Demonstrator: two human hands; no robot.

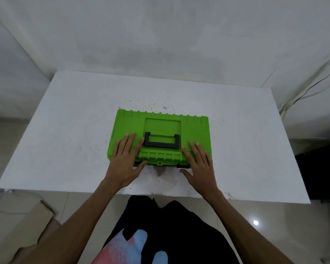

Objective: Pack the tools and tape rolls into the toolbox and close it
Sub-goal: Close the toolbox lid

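Note:
A bright green toolbox (161,123) lies in the middle of the white table (65,130) with its lid down and a black handle (162,142) folded flat on top. My left hand (125,159) rests flat on the lid's near left corner, fingers straight, thumb at the front edge. My right hand (199,162) lies flat on the near right corner, thumb hanging over the front by a black latch (183,166). No tools or tape rolls are in view.
A white wall stands behind the table. A flat cardboard piece (27,225) lies on the floor at the left, with a cable near it. A dark object (318,172) sits to the right of the table.

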